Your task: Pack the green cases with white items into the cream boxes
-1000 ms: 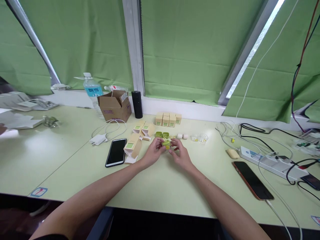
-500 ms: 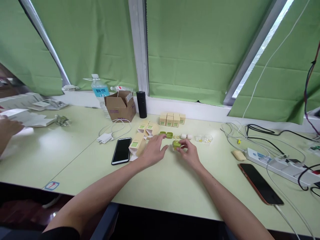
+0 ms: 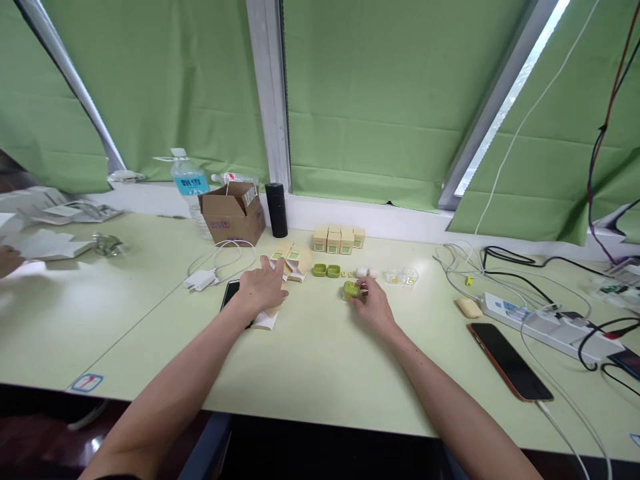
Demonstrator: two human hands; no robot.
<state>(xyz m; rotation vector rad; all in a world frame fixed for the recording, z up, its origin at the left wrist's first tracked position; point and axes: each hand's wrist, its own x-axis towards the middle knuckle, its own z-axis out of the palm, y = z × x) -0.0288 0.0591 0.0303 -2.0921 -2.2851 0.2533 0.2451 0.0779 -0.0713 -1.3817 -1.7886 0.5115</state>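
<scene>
My right hand (image 3: 375,307) grips a small case with a green top (image 3: 351,289) and a clear lower part, just above or on the table. My left hand (image 3: 263,288) is over a beige carton lying on its side, fingers stretched out; most of that carton is hidden, though its white flap (image 3: 266,320) shows. I cannot tell if the hand touches it. Just beyond lie more opened cartons (image 3: 295,259). In a row between and behind my hands sit green cups (image 3: 327,270), tiny yellowish pieces (image 3: 346,274), white pieces (image 3: 367,273) and clear cups (image 3: 401,276).
Several closed beige cartons (image 3: 339,239) stand at the back. A brown cardboard box (image 3: 233,217), black cylinder (image 3: 277,210) and water bottle (image 3: 191,190) are back left. To the right lie a phone (image 3: 510,360), power strip (image 3: 545,327) and cables. Another person's hand (image 3: 9,260) is far left.
My left hand has moved left, away from the green cups and onto the beige carton, covering part of the black phone. My right hand still holds the green-topped case. The view has shifted slightly.
</scene>
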